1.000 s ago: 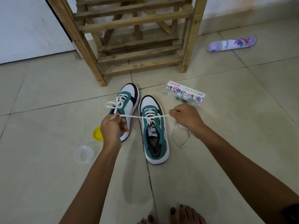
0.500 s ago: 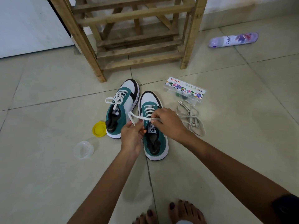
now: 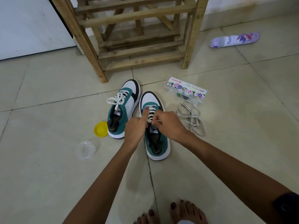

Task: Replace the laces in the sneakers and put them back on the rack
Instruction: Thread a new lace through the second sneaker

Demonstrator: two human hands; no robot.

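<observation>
Two sneakers sit side by side on the tiled floor just in front of the wooden rack (image 3: 137, 50), and the risks all gather at the lace. Going from the left: the left sneaker (image 3: 123, 110), just left of the grip, is teal, white and black with its white lace already tied in a bow. The left hand (image 3: 135, 128) presses down at the top eyelets of the right sneaker (image 3: 156, 138), forefinger stretched along the lacing; whether it pinches a strand I cannot tell. The right hand (image 3: 168, 125) is closed narrowly on the white lace (image 3: 151, 113), right at the tongue. If either hand eases off before the knot sets, the crossing would likely slacken; uneven pulling could leave one end short. Right of the grip, the loose old laces (image 3: 192, 118) lie near enough to snag or get mixed in.
</observation>
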